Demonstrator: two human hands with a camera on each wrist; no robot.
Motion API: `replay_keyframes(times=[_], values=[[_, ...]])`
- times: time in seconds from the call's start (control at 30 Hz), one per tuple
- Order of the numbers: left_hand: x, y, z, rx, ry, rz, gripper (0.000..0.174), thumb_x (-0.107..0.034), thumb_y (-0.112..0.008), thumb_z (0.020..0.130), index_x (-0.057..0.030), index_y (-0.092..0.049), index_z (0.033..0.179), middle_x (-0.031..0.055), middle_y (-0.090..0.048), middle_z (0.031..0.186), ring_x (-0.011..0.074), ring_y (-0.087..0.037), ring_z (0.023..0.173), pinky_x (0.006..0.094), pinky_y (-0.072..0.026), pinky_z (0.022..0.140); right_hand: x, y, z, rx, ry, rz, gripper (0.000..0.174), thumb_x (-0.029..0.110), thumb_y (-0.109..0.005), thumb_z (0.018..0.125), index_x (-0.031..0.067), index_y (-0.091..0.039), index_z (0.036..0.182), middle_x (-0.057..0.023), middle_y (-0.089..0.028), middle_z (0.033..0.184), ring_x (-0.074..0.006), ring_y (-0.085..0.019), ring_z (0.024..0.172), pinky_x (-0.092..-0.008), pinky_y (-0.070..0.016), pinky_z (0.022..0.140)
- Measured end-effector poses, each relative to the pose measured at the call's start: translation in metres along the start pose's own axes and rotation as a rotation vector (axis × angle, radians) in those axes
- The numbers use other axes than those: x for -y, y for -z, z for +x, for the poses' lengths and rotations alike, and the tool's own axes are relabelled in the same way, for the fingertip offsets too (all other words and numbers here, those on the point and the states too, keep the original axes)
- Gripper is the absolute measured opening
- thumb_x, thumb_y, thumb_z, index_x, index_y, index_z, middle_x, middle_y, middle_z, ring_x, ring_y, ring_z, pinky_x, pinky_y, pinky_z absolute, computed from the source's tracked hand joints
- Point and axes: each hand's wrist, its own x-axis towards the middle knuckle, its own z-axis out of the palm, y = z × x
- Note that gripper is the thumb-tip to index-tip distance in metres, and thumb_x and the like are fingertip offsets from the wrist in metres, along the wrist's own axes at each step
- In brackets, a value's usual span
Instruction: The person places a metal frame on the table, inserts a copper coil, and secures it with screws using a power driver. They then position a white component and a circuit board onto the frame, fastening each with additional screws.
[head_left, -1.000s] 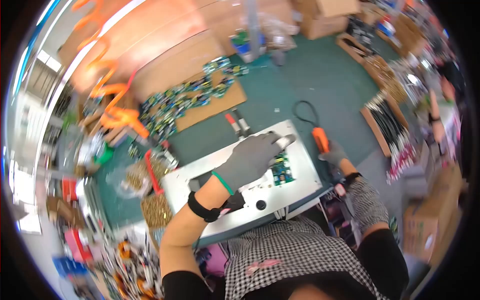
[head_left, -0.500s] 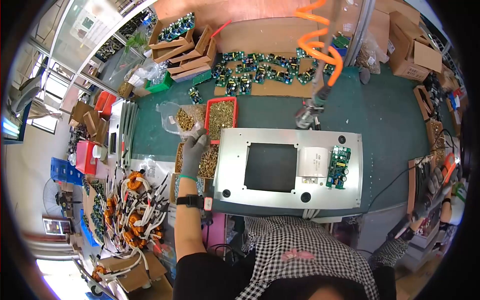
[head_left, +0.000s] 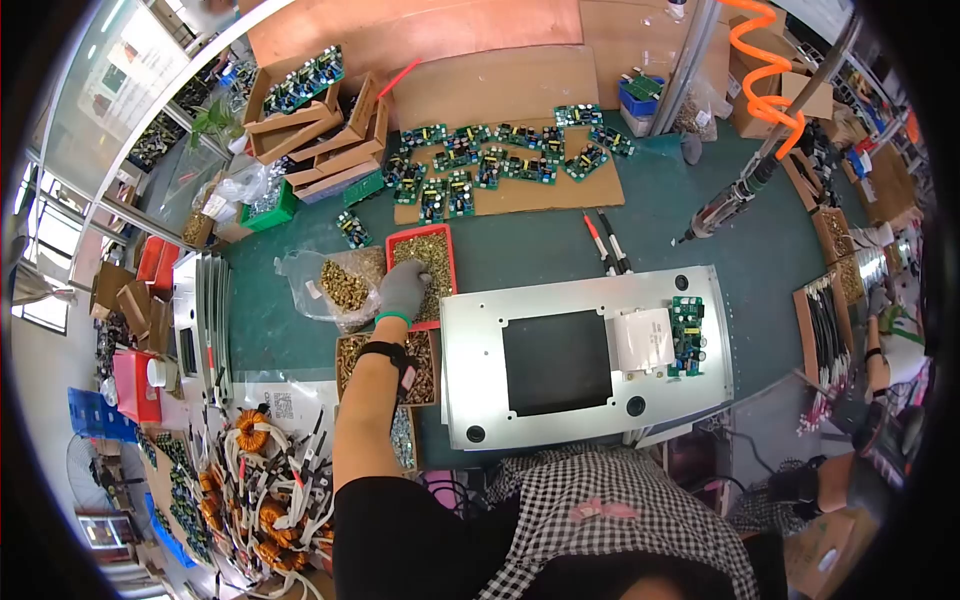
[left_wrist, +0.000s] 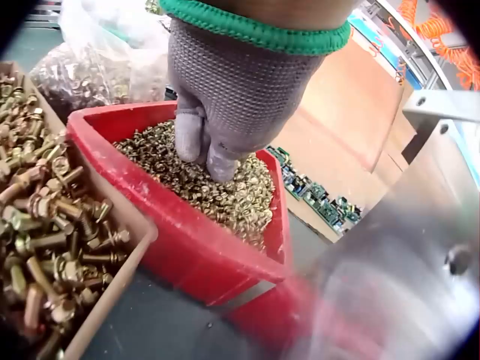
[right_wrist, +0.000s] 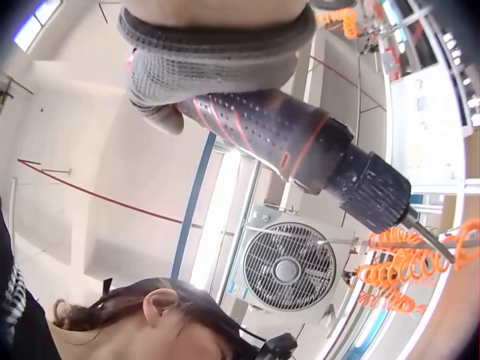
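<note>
My left hand [head_left: 405, 289], in a grey glove, reaches into a red tray [head_left: 452, 262] of small brass-coloured metal pieces [left_wrist: 251, 196]. In the left wrist view its fingers [left_wrist: 223, 161] point down with the tips among the pieces; I cannot tell whether they pinch one. My right hand [right_wrist: 217, 79] grips a dark electric screwdriver [right_wrist: 270, 135] with red stripes, its bit pointing to the right of the right wrist view. A silver metal panel [head_left: 472, 350] lies before me. It carries a white block-shaped part [head_left: 642, 338] and a green circuit board [head_left: 687, 335].
A cardboard box of bolts [left_wrist: 56, 247] adjoins the red tray, with a clear bag of brass pieces [head_left: 345, 285] beside it. Several circuit boards [head_left: 455, 155] lie on cardboard at the back. A second driver [head_left: 725, 208] hangs from an orange coil [head_left: 765, 60] over the right side.
My left hand has moved from the panel, past the tray's left side, into the red tray. My right hand has swung out to the far right. The head view has turned.
</note>
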Motion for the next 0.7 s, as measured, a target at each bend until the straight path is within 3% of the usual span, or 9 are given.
replay_keyframes(times=[0.03,0.07,0.17,0.2,0.3,0.4,0.53,0.67,0.7], values=[[0.005,0.0,-0.003,0.006,0.032,-0.032,0.027,-0.018,-0.065,0.081,-0.0057,-0.064,0.104,0.0157,-0.064,0.102,0.0325,-0.062,0.092,0.0394,-0.0474,0.085,0.001,-0.005,-0.001,0.008,0.012,-0.023,0.049,0.029,-0.057,0.078,-0.0009,-0.046,0.116,-0.0144,-0.052,0.097,-0.017,-0.046,0.071,-0.0273,-0.0389,0.065],[0.011,0.001,-0.002,0.003,0.053,-0.148,0.023,-0.018,-0.063,0.085,-0.0076,-0.064,0.106,0.0132,-0.066,0.09,0.0289,-0.064,0.087,0.0375,-0.051,0.077,-0.003,-0.011,-0.002,0.018,0.012,-0.039,0.05,0.03,-0.057,0.078,-0.001,-0.047,0.115,-0.0146,-0.052,0.096,-0.017,-0.046,0.07,-0.0272,-0.0386,0.065],[0.017,0.007,-0.008,0.043,0.316,-0.814,0.023,-0.016,-0.06,0.09,-0.0019,-0.06,0.107,0.0101,-0.064,0.085,0.0201,-0.064,0.079,0.0308,-0.0538,0.066,-0.011,-0.03,-0.005,0.059,0.022,-0.046,0.051,0.032,-0.057,0.076,-0.0013,-0.048,0.113,-0.0151,-0.052,0.094,-0.0169,-0.045,0.068,-0.0271,-0.0379,0.064],[0.018,0.013,-0.009,0.07,0.325,-1.03,0.022,-0.015,-0.055,0.094,0.0,-0.056,0.11,0.0066,-0.061,0.085,0.0127,-0.061,0.077,0.0245,-0.054,0.062,-0.014,-0.035,-0.005,0.076,0.025,-0.041,0.051,0.033,-0.056,0.075,-0.0015,-0.048,0.113,-0.0153,-0.052,0.094,-0.0169,-0.045,0.068,-0.027,-0.0376,0.064],[0.007,0.027,-0.03,0.126,0.195,-1.748,0.025,-0.015,-0.056,0.093,-0.0019,-0.054,0.114,0.0059,-0.06,0.093,0.013,-0.061,0.078,0.0248,-0.0549,0.064,-0.024,-0.049,-0.005,0.123,0.02,-0.026,0.053,0.035,-0.056,0.074,-0.0018,-0.049,0.111,-0.0158,-0.052,0.092,-0.0168,-0.044,0.066,-0.0268,-0.0369,0.064],[-0.071,0.055,-0.072,0.253,0.016,-1.811,0.029,-0.016,-0.058,0.092,-0.0014,-0.052,0.116,0.0056,-0.059,0.097,0.0118,-0.06,0.079,0.0226,-0.0543,0.064,-0.036,-0.063,-0.004,0.169,-0.011,-0.005,0.054,0.038,-0.056,0.072,-0.0022,-0.05,0.109,-0.0163,-0.051,0.09,-0.0167,-0.043,0.064,-0.0266,-0.0362,0.063],[-0.199,0.069,-0.141,0.484,0.094,-1.783,0.046,-0.03,-0.067,0.086,-0.0043,-0.047,0.119,-0.0001,-0.052,0.094,0.0064,-0.053,0.073,0.0171,-0.0451,0.059,-0.063,-0.089,-0.006,0.28,-0.016,0.111,0.053,0.035,-0.061,0.072,-0.0005,-0.048,0.11,-0.0112,-0.051,0.088,-0.0157,-0.047,0.06,-0.0245,-0.0397,0.057],[-0.265,0.041,-0.172,0.812,0.168,-1.766,0.048,-0.041,-0.064,0.087,-0.0031,-0.051,0.114,-0.0011,-0.051,0.085,0.0048,-0.042,0.06,0.0188,-0.0346,0.049,-0.075,-0.095,-0.003,0.365,-0.011,0.156,0.056,0.029,-0.072,0.07,0.0013,-0.046,0.112,-0.0072,-0.053,0.091,-0.0153,-0.056,0.061,-0.0258,-0.0467,0.048],[-0.281,0.038,-0.179,0.803,0.198,-1.716,0.048,-0.043,-0.062,0.088,-0.002,-0.053,0.11,-0.0009,-0.051,0.083,0.0048,-0.043,0.06,0.0189,-0.0355,0.049,-0.074,-0.091,-0.003,0.38,-0.024,0.149,0.056,0.027,-0.073,0.071,0.0018,-0.046,0.112,-0.007,-0.054,0.092,-0.0164,-0.058,0.062,-0.0272,-0.0493,0.049]])
